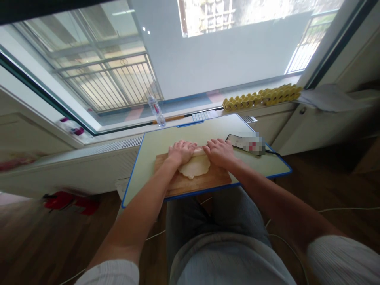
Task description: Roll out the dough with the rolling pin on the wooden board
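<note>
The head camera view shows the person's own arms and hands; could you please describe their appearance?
The left hand and right hand wear no gloves. The left forearm and right forearm are bare, with no watch or bracelet visible. The left sleeve and right sleeve are whitish with fine ribbed lines. The fingers are too small to rule out rings.

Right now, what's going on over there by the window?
A person has both hands on what looks like a pale rolling pin: the left hand near one end, the right hand near the other. It lies across the far part of a flattened piece of dough with an uneven edge. The dough is on a wooden board, on a blue-edged table. A phone lies to the right.
</note>
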Tool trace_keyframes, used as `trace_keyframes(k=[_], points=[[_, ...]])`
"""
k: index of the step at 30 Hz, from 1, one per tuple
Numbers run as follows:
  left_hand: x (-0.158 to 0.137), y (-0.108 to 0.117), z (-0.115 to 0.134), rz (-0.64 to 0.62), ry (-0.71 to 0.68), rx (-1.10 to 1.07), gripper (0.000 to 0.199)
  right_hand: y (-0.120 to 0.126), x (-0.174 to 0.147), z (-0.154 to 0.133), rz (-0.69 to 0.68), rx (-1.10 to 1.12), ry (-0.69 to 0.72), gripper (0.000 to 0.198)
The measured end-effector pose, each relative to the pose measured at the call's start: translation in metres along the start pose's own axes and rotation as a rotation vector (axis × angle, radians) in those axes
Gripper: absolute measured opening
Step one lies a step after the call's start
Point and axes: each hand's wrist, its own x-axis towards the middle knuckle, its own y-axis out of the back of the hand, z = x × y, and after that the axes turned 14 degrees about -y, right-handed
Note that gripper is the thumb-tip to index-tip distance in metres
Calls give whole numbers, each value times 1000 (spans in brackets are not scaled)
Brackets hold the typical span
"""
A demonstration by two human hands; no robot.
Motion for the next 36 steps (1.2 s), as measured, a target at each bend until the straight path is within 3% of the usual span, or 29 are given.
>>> trace_keyframes(k=[4, 11, 17, 25, 30, 36], points=[[-25, -2, 18, 80, 61, 56, 63, 0, -25, 2, 58, 61, -18, 59], [-54, -13, 31, 145, 34, 56, 71, 4, -47, 6, 7, 82, 9, 62], [-29, -9, 17, 68, 58, -6, 71, 11, -10, 1, -76, -4, 87, 57], [10, -5, -6, 4, 56, -92, 65, -3, 46, -2, -222, 16, 28, 56], [11, -3, -6, 6, 45, -77, 58, -3, 46, -2, -213, 14, 20, 54], [-13, -3, 11, 62, 24, 16, 57, 4, 11, 0, -71, -14, 89, 50]])
